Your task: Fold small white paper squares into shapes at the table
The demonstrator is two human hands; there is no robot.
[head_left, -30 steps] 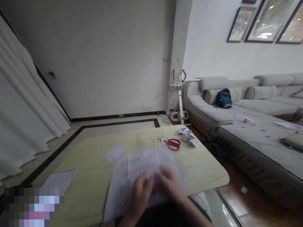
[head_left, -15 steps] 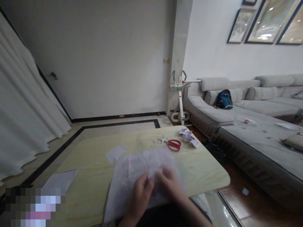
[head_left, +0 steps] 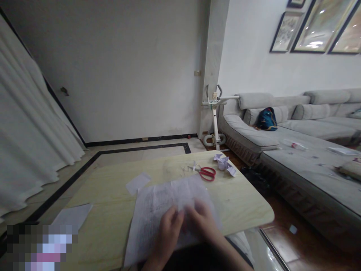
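Observation:
A small white piece of paper (head_left: 185, 204) is pinched between my two hands, over a large printed sheet (head_left: 153, 203) on the wooden table. My left hand (head_left: 170, 226) grips its left side with thumb and fingers closed. On the other side my right hand (head_left: 201, 216) holds it too, its fingers blurred by motion. Beyond the sheet lie red-handled scissors (head_left: 208, 173), with paper scraps by the blades. Several folded pieces of paper (head_left: 223, 163) sit at the table's far right corner.
A blank paper (head_left: 138, 183) lies left of the printed sheet, and more paper (head_left: 72, 215) rests at the table's left edge. A grey sofa (head_left: 299, 162) with a blue backpack (head_left: 267, 119) stands right of the table (head_left: 245, 203). Exercise equipment (head_left: 216, 120) stands by the wall.
My right hand's fingers have shifted slightly on the small paper. My left hand stays nearly where it was, and the things on the table have not moved.

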